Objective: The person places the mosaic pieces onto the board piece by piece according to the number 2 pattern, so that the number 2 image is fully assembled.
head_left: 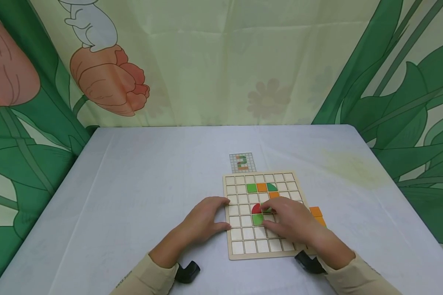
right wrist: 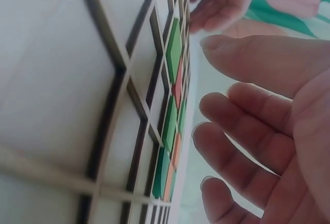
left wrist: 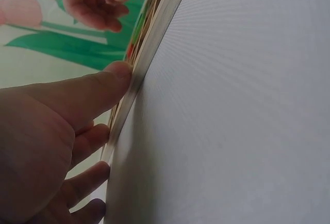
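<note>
A wooden grid board [head_left: 249, 233] lies on the table. My left hand [head_left: 204, 219] touches its left edge with thumb and fingers spread; in the left wrist view its thumb [left wrist: 111, 82] meets the rim. My right hand [head_left: 295, 219] hovers over the board, and the right wrist view shows its fingers [right wrist: 232, 146] apart with nothing between them. In the grid sit a light green square [head_left: 251, 188], an orange square [head_left: 261, 187], a dark green quarter-round [head_left: 271, 187] and a second orange square [head_left: 274, 195]. Lower down are a red quarter-round [head_left: 256, 209] and another light green square [head_left: 257, 220]. Right fingers partly hide a green piece.
A small pattern card [head_left: 242, 162] with a coloured figure on a grid lies just beyond the board. Loose orange squares [head_left: 315, 212] rest against the board's right side, partly behind the right hand. A printed cloth [head_left: 214, 73] hangs behind the white table [head_left: 140, 184].
</note>
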Action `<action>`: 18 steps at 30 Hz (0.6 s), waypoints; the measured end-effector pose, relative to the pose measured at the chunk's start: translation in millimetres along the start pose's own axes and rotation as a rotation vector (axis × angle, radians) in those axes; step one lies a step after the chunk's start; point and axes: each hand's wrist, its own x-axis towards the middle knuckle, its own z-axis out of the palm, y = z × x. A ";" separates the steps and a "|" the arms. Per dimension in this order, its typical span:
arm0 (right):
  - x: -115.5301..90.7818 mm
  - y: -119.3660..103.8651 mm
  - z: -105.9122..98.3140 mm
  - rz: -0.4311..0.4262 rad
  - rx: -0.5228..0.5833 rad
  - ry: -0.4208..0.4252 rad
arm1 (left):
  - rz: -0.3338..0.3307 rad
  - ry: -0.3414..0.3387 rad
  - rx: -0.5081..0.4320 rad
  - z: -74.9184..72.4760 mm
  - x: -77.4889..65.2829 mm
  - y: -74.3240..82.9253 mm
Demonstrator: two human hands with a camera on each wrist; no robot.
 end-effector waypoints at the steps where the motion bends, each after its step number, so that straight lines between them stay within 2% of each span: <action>1: -1.1 1.5 -0.7 0.004 0.008 0.007 | 0.001 0.001 0.000 0.1 -0.1 -0.2; 7: -9.5 12.0 -6.4 0.062 0.020 0.037 | 0.003 0.002 -0.003 0.4 -0.3 -0.5; 14: -20.1 26.6 -14.0 0.199 0.026 0.036 | 0.001 -0.002 -0.003 0.5 -0.2 -0.4; 18: -25.2 36.7 -17.3 0.208 0.033 0.058 | 0.002 -0.002 -0.002 0.9 0.0 -1.0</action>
